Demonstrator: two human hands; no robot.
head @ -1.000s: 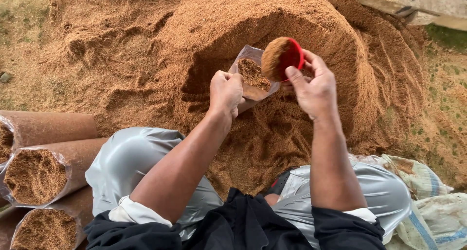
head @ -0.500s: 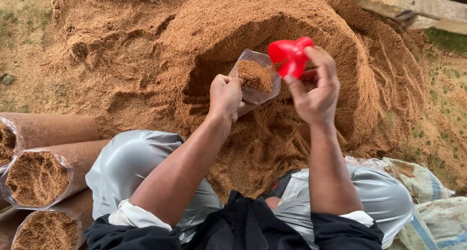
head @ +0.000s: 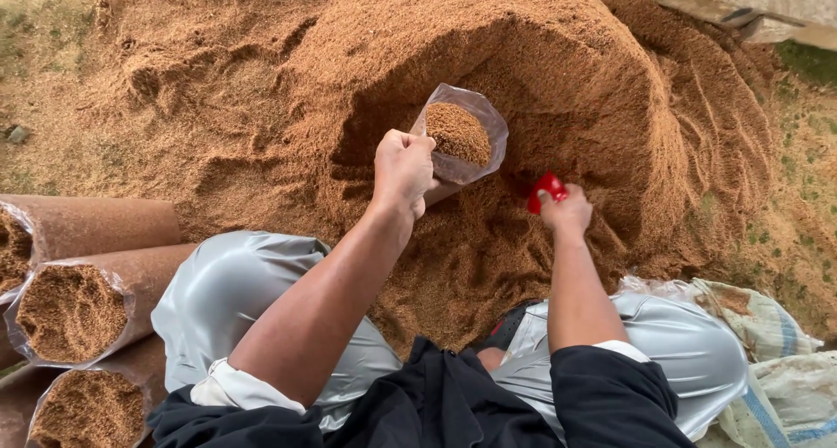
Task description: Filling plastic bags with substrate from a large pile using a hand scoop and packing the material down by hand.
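While sawdust heap (head: 523,56) fills ground, left hand (head: 403,167) grips bag (head: 462,134), right hand (head: 565,211) scoop (head: 546,189)

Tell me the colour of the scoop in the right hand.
Red. The scoop, held by the right hand, shows clearly against the brown sawdust heap in the head view.

Soft, even daylight fills the view, bright but without harsh glare, and the sawdust heap (head: 488,56) glows warm orange-brown. The deepest shadow sits in the scooped hollow of the heap near the centre, running from about 9 o'clock round to 3 o'clock of the clear bag (head: 460,134), whose plastic carries only a faint sheen, while the silver-grey trousers (head: 235,291) at 7 o'clock show mild, diffuse highlights. Focus is sharp across the middle, detail softens slightly toward the corners at 11 and 1 o'clock, and the wide lens bends the frame's edges a little.
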